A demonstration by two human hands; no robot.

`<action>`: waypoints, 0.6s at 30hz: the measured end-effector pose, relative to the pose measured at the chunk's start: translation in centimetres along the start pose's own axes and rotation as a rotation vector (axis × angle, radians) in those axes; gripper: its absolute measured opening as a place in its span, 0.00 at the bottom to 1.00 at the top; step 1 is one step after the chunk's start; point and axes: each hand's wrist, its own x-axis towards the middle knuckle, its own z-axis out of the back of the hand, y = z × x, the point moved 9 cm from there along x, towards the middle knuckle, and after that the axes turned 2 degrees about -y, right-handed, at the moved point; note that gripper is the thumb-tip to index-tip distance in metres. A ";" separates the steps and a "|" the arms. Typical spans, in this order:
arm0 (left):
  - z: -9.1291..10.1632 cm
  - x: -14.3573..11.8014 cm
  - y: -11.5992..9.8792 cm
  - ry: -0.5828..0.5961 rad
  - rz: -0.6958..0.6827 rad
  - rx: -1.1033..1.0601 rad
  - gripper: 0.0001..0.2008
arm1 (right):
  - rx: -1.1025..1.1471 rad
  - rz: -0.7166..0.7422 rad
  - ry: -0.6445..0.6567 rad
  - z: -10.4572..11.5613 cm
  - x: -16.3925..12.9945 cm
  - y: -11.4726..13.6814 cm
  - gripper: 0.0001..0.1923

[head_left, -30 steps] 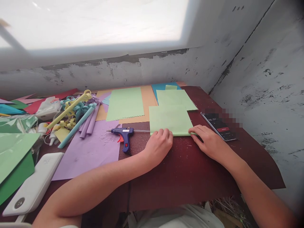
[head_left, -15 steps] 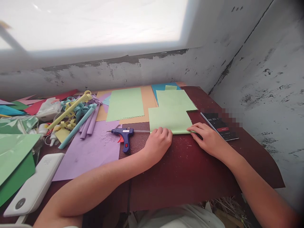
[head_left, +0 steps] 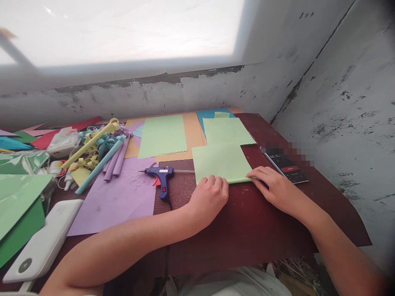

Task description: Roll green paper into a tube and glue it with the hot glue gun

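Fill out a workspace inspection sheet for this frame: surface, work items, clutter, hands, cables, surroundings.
Surface: dark red table, speckled with bits.
Work items: light green sheet, near edge under both hands.
Clutter: glue gun, purple sheet, paper rolls, phone, white power bank.
Hands: left hand and right hand press the sheet's near edge.
Cables: glue gun cord runs toward the table's front edge.
Surroundings: scuffed grey wall, bright window.

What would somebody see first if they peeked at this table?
Two hands, the left hand and right hand, pressing the near edge of a light green paper sheet mid-table. Beside it to the left lies a blue glue gun, and farther left a pile of colourful paper rolls.
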 end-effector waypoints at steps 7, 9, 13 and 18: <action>2.2 -2.3 -3.7 -0.082 -0.038 0.096 0.09 | 0.045 -0.069 0.059 0.3 -3.8 1.1 0.12; 2.6 -2.7 -4.3 -0.131 -0.030 0.161 0.14 | 0.048 -0.076 0.056 0.3 -4.4 1.2 0.12; 2.4 -2.9 -4.6 -0.160 -0.010 0.226 0.19 | 0.026 -0.052 -0.030 0.4 -4.6 1.2 0.11; 1.9 -2.6 -4.4 -0.152 0.022 0.246 0.21 | -0.014 -0.030 -0.135 0.8 -4.3 1.2 0.11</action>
